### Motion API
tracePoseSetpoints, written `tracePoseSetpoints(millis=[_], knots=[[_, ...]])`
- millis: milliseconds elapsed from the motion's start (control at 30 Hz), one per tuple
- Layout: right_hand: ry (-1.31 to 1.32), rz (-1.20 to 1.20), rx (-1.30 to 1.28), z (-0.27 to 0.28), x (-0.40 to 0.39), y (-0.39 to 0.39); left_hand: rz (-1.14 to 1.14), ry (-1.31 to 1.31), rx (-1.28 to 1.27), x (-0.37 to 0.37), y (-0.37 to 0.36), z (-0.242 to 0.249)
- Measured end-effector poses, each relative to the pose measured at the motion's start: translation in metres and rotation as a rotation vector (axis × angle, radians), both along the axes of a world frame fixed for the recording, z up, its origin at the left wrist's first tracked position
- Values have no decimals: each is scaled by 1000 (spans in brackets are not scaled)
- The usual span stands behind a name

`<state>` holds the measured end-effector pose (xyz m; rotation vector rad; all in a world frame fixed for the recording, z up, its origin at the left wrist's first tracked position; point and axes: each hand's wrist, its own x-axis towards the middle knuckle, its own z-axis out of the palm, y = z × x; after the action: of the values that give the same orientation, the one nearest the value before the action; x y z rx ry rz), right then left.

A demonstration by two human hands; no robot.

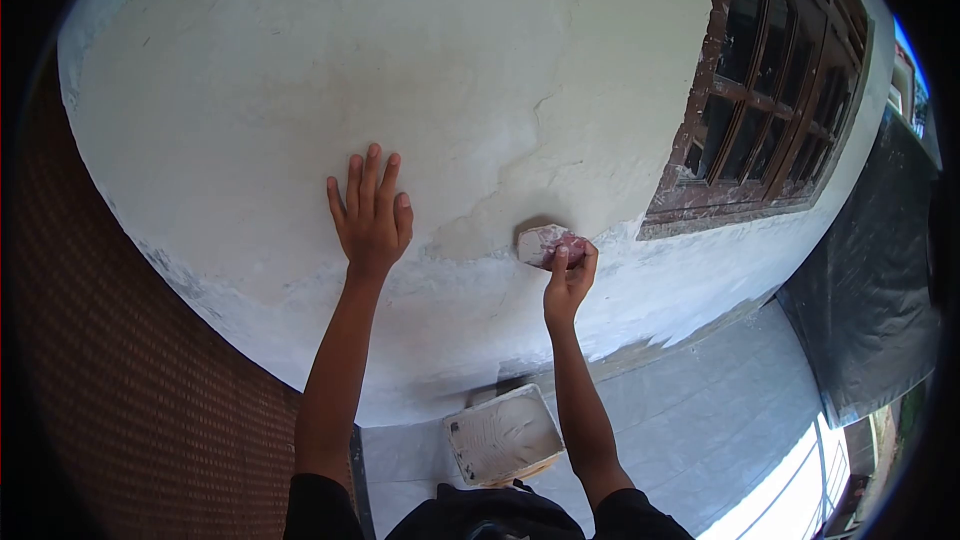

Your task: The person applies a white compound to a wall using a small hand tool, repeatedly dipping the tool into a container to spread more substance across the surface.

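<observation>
My left hand [370,215] lies against the pale wall [420,60] with its fingers spread and nothing in it. To the right, my right hand [570,275] grips a paint-smeared pad [543,246], whitish with a reddish part under the fingers. The pad is at the wall, near the uneven edge between a greenish-beige coat and a whiter area. Whether its whole face touches the wall cannot be made out.
Below stands a rectangular tray [505,437] with whitish paste. A brown-framed window [760,90] is at the upper right, a dark sheet [865,270] beyond it. Woven brown matting [150,390] borders the left. A grey sheet [690,410] covers the ground.
</observation>
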<state>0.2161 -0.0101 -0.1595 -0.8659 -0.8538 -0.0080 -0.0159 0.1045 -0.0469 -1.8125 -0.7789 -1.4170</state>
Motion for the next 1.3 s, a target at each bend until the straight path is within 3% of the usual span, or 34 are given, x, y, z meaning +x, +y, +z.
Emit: tracePoseSetpoints(millis=[100,200,267,333,367,400,467,500,533,600,667,733,800,867,933,1000,1067,1200,1267,1300], knots=[[-163,-118,-111,4,-4,7,-3,0,2,-1,0,0],[280,-25,102,19,-2,4,4,1,3,0,-1,1],[280,-30,159,17,0,2,15,1,0,-1,-1,1],[-43,-72,20,-1,2,11,13,7,-4,-1,0,0],[-282,-234,-19,2,-2,12,9,12,-6,-1,0,0],[-310,-302,-108,5,-4,9,7,9,1,-1,0,0],[91,-226,-55,23,-5,2,9,2,13,0,0,1],[293,-140,106,28,-2,4,13,3,6,0,0,1],[322,-142,137,33,-5,-2,18,4,-3,-1,-1,0],[138,15,128,16,-7,3,28,4,-1,-1,0,1],[-519,-376,-75,6,-5,6,28,6,-6,0,0,0],[-510,-379,-176,4,0,6,24,-2,15,0,1,0],[288,-179,75,21,1,6,24,-4,12,1,0,0],[355,-193,96,25,-8,-1,32,-4,10,-1,-1,1],[-22,-81,16,10,-26,0,14,-37,16,2,-1,1],[-445,-197,-61,-3,-44,7,14,-37,17,2,-1,1],[-630,-274,-112,-2,-51,11,20,-37,24,2,-2,1],[126,-240,-53,19,-15,7,32,-21,23,1,-1,2],[445,-239,126,36,3,-6,34,-34,21,2,-2,1],[444,-209,140,32,7,-8,30,-40,33,2,-2,1]])
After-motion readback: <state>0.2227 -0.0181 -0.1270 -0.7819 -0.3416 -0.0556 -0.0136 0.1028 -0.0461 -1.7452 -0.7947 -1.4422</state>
